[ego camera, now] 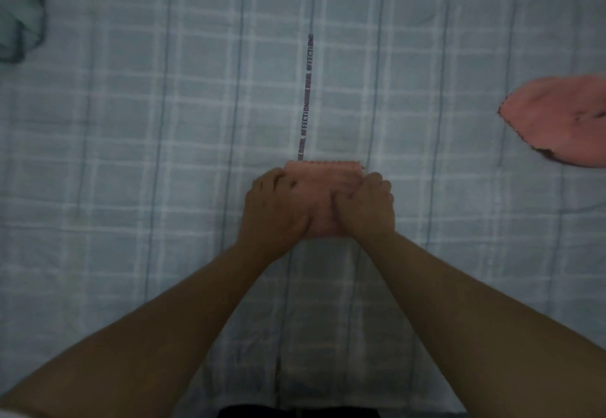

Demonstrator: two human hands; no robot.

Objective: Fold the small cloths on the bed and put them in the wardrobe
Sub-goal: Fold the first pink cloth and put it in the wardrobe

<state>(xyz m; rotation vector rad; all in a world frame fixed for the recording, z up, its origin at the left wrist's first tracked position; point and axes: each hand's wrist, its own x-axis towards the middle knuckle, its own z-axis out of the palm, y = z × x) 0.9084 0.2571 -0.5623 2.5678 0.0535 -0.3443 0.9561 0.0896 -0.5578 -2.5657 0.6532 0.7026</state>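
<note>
Checked blue bedding (pixel 164 155) fills my view. Just below the printed strip (pixel 305 99), my left hand (pixel 275 208) and right hand (pixel 364 208) press flat, fingers curled, on the small folded pink cloth (pixel 323 171). I think folding is nearly done. Next, lift it for the wardrobe. Another pink cloth (pixel 557 119) waits far right of the strip.

Bare forearms, no sleeves, unadorned hands (pixel 278 208)

Matt fuzzy pink cloth (pixel 323 171) with scalloped edge; soft woven checked bedsheet (pixel 131 155).
</note>
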